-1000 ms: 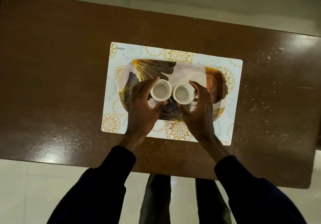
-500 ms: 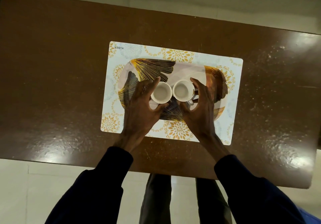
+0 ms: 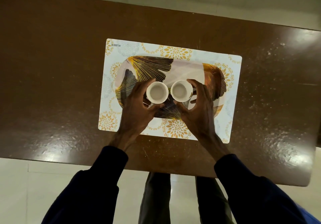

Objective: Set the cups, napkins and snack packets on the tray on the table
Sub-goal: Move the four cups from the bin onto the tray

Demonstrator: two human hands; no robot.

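Observation:
Two small white cups stand side by side over the middle of an oval tray (image 3: 187, 69) printed with gold and dark leaves. My left hand (image 3: 137, 109) curls around the left cup (image 3: 157, 92), thumb below and fingers above it. My right hand (image 3: 199, 109) wraps the right cup (image 3: 181, 91) the same way. Both cups are empty and upright. I cannot tell whether they rest on the tray or hover just above it. No napkins or snack packets are in view.
The tray sits on a white placemat (image 3: 231, 91) with orange flower prints, in the middle of a glossy brown table (image 3: 52, 76). Pale floor tiles show beyond the table's near and far edges. My legs are visible below the near edge.
Both hands have carried the cups slightly farther from me, toward the tray's middle. The grip on each cup looks unchanged.

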